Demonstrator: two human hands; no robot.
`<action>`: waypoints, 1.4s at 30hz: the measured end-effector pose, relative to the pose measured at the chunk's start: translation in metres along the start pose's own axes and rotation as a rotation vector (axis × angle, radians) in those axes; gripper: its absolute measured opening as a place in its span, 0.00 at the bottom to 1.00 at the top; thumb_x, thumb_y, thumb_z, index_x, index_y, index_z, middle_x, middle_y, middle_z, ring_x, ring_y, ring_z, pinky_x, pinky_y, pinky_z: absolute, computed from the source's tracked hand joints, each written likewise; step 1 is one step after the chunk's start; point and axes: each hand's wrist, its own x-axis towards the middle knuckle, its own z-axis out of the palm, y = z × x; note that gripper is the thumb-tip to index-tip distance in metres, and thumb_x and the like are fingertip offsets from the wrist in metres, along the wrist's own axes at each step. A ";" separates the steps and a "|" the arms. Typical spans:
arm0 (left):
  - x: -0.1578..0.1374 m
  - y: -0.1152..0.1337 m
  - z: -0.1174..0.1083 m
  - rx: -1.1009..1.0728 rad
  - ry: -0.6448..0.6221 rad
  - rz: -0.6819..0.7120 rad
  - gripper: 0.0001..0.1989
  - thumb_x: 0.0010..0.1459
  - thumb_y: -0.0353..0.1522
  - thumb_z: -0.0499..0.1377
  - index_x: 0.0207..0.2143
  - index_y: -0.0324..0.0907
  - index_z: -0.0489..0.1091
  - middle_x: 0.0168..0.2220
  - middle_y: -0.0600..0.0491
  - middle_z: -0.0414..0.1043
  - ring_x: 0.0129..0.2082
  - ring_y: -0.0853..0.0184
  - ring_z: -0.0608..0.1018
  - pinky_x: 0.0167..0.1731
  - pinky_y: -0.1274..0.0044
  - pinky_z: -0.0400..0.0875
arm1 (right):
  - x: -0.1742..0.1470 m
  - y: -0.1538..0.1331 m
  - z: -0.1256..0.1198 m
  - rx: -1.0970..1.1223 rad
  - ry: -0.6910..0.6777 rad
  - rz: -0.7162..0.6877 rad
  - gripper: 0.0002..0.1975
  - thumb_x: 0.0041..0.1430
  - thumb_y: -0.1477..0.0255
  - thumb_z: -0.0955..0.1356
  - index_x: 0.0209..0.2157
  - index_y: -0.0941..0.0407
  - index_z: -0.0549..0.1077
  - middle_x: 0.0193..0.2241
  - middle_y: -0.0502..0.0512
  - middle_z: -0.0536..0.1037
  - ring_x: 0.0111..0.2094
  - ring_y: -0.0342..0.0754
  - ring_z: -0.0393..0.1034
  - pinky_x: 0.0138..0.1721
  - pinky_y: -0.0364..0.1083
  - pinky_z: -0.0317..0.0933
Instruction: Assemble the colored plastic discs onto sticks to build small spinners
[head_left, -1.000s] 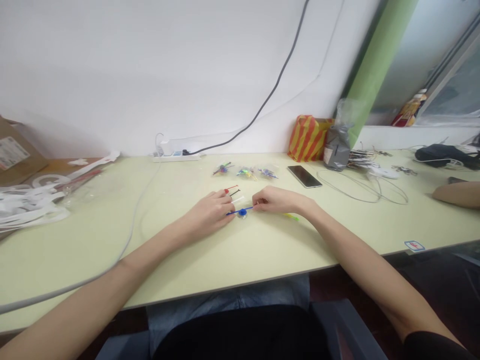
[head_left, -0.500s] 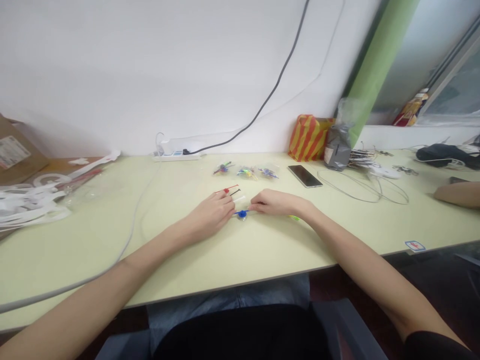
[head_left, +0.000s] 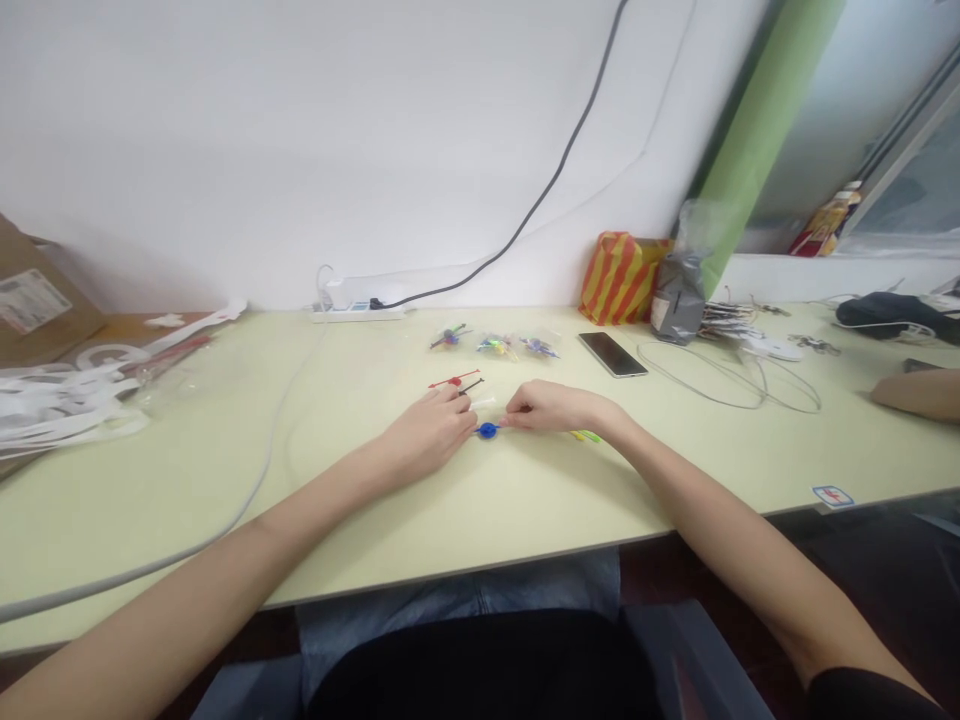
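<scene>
Closer together than a second ago, the hands flank one blue piece (head_left: 488,431) near the middle of the pale green table (head_left: 465,530), which stands against a white wall (head_left: 300,130). Left to right: one cardboard box (head_left: 45,295) at the back-left corner; one power strip (head_left: 360,315) along the back edge; the left hand (head_left: 431,435), fingers bent at the blue piece's left end, grip unclear; one red piece (head_left: 454,382), one black piece (head_left: 472,385); three clear packets (head_left: 495,346); the right hand (head_left: 551,407), pinching the blue piece's right end; one phone (head_left: 613,354); one striped bag (head_left: 619,278); one grey bag (head_left: 679,300).
</scene>
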 end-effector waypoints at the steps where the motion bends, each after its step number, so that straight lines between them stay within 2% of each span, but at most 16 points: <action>1: 0.000 0.000 0.001 0.010 0.003 0.003 0.17 0.71 0.31 0.46 0.32 0.39 0.70 0.33 0.47 0.68 0.38 0.58 0.68 0.42 0.66 0.63 | 0.000 0.000 0.000 -0.002 -0.007 0.000 0.20 0.65 0.63 0.63 0.20 0.56 0.57 0.19 0.45 0.52 0.22 0.40 0.44 0.25 0.44 0.40; 12: -0.001 0.001 -0.013 -0.159 0.021 -0.001 0.19 0.71 0.34 0.46 0.31 0.40 0.70 0.33 0.47 0.69 0.39 0.59 0.69 0.43 0.67 0.64 | -0.003 -0.001 0.000 0.010 -0.002 -0.025 0.20 0.65 0.64 0.63 0.20 0.57 0.60 0.18 0.45 0.56 0.22 0.40 0.45 0.25 0.44 0.42; 18: -0.002 0.005 -0.019 -0.205 -0.040 0.045 0.18 0.71 0.33 0.46 0.29 0.41 0.67 0.31 0.50 0.68 0.37 0.61 0.68 0.43 0.68 0.63 | -0.008 -0.007 -0.004 0.007 -0.088 -0.063 0.21 0.66 0.63 0.64 0.21 0.57 0.62 0.19 0.45 0.58 0.22 0.40 0.46 0.26 0.44 0.43; 20: -0.002 0.005 -0.020 -0.198 -0.043 0.026 0.17 0.72 0.34 0.46 0.31 0.41 0.68 0.31 0.49 0.68 0.37 0.60 0.68 0.42 0.69 0.63 | -0.007 -0.004 -0.003 -0.027 -0.054 -0.059 0.21 0.67 0.63 0.63 0.21 0.57 0.62 0.19 0.46 0.58 0.22 0.40 0.47 0.26 0.44 0.43; 22: -0.002 0.004 -0.020 -0.203 -0.027 0.000 0.15 0.72 0.35 0.47 0.37 0.41 0.70 0.34 0.49 0.70 0.39 0.60 0.69 0.42 0.69 0.64 | -0.006 0.001 -0.003 -0.086 0.020 -0.027 0.21 0.67 0.63 0.63 0.22 0.57 0.62 0.19 0.46 0.59 0.22 0.40 0.48 0.26 0.44 0.42; 26: -0.003 -0.002 -0.018 -0.220 0.029 -0.036 0.14 0.72 0.34 0.47 0.52 0.42 0.68 0.46 0.46 0.71 0.47 0.58 0.70 0.48 0.68 0.65 | -0.003 0.015 -0.005 -0.196 0.203 0.084 0.19 0.68 0.62 0.63 0.24 0.57 0.65 0.21 0.49 0.64 0.23 0.41 0.53 0.27 0.45 0.43; 30: -0.005 -0.011 -0.014 -0.216 0.064 -0.083 0.16 0.71 0.32 0.46 0.57 0.42 0.65 0.54 0.44 0.67 0.53 0.57 0.69 0.52 0.65 0.65 | 0.000 0.030 -0.010 -0.259 0.264 0.110 0.20 0.69 0.62 0.63 0.24 0.57 0.66 0.22 0.50 0.67 0.24 0.43 0.53 0.27 0.45 0.44; 35: -0.008 -0.021 -0.009 -0.233 0.024 -0.153 0.20 0.71 0.34 0.46 0.63 0.44 0.60 0.61 0.43 0.62 0.59 0.56 0.67 0.58 0.63 0.64 | 0.003 0.048 -0.014 -0.334 0.359 0.201 0.21 0.69 0.61 0.63 0.26 0.58 0.70 0.24 0.54 0.70 0.24 0.44 0.56 0.28 0.45 0.45; 40: -0.009 -0.025 -0.005 -0.283 0.019 -0.098 0.23 0.71 0.36 0.47 0.66 0.48 0.58 0.65 0.46 0.59 0.62 0.56 0.66 0.60 0.64 0.63 | 0.007 0.059 -0.010 -0.370 0.440 0.284 0.19 0.69 0.60 0.64 0.29 0.59 0.74 0.29 0.58 0.75 0.30 0.48 0.65 0.31 0.45 0.49; 42: -0.009 -0.023 -0.005 -0.286 0.029 -0.077 0.22 0.71 0.36 0.47 0.66 0.49 0.59 0.66 0.47 0.58 0.64 0.56 0.65 0.61 0.63 0.63 | 0.009 0.057 -0.008 -0.368 0.456 0.264 0.18 0.70 0.61 0.64 0.32 0.59 0.76 0.33 0.61 0.76 0.35 0.51 0.67 0.34 0.45 0.53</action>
